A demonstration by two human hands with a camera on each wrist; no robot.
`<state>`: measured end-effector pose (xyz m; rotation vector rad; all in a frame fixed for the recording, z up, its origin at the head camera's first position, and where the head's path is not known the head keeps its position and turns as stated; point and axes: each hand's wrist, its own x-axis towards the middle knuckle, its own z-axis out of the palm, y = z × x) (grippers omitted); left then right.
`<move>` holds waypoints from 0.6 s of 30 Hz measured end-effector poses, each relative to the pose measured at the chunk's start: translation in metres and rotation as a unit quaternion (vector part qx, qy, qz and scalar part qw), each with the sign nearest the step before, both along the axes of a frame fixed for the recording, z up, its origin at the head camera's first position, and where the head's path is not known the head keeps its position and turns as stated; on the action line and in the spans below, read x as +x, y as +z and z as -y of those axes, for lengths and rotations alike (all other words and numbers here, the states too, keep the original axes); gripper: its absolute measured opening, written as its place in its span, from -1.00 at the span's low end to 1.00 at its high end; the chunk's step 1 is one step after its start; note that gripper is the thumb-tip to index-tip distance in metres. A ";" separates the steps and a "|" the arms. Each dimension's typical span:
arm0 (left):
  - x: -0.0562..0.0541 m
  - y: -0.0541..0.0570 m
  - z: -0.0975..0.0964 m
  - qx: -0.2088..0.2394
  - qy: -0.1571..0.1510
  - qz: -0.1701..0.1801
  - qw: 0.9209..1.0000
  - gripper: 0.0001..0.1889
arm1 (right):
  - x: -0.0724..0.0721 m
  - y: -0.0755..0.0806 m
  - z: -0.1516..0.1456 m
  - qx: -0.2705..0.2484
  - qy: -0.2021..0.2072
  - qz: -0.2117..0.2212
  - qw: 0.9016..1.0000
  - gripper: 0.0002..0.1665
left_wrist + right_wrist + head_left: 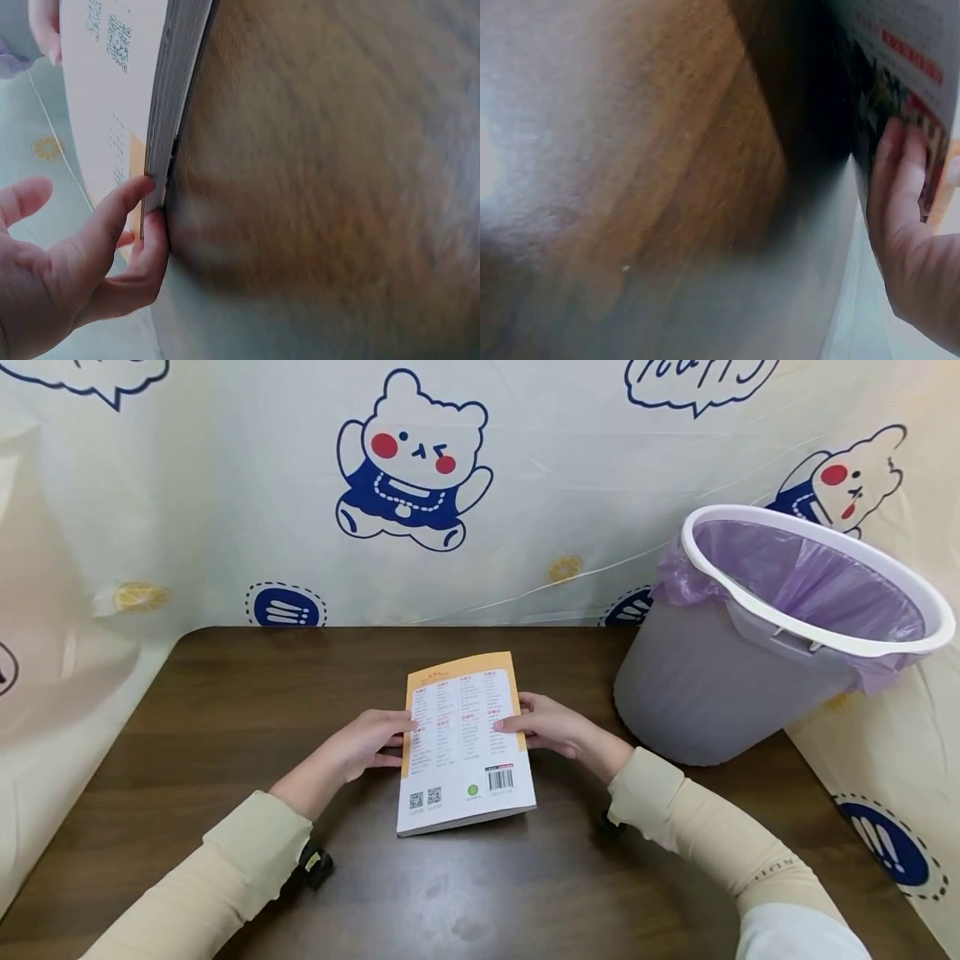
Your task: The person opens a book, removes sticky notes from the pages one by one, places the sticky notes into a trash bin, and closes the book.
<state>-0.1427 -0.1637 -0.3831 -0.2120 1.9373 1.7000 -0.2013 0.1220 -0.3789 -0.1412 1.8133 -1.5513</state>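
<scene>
A paperback book with an orange-and-white cover, columns of print, a barcode and QR codes faces up over the table. Its right side is raised off the wood, and the left page edges show in the left wrist view. My left hand holds the left edge, thumb at the cover's rim and fingertips against the pages. My right hand grips the right edge with the thumb on top. In the right wrist view, fingers lie against the colourful underside; their tips press it from below.
A grey bin with a white rim and purple liner stands at the table's right side. The dark wooden table meets a printed cloth at the back. Black straps show beneath both cuffs.
</scene>
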 end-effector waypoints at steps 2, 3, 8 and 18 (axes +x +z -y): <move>-0.002 0.002 0.002 0.003 -0.009 0.006 1.000 -0.41 | -0.002 0.004 0.001 -0.007 0.013 -0.006 1.000 -0.32; -0.002 0.003 0.003 0.004 -0.015 0.009 1.000 -0.39 | -0.003 0.007 0.000 -0.008 0.015 -0.009 1.000 -0.32; 0.000 0.009 0.013 0.002 -0.056 -0.001 0.998 -0.30 | -0.005 0.026 -0.018 0.000 0.004 -0.043 0.999 -0.31; 0.004 0.028 0.043 0.011 -0.102 -0.097 0.990 -0.40 | -0.008 0.101 -0.072 0.143 0.009 -0.200 0.969 -0.14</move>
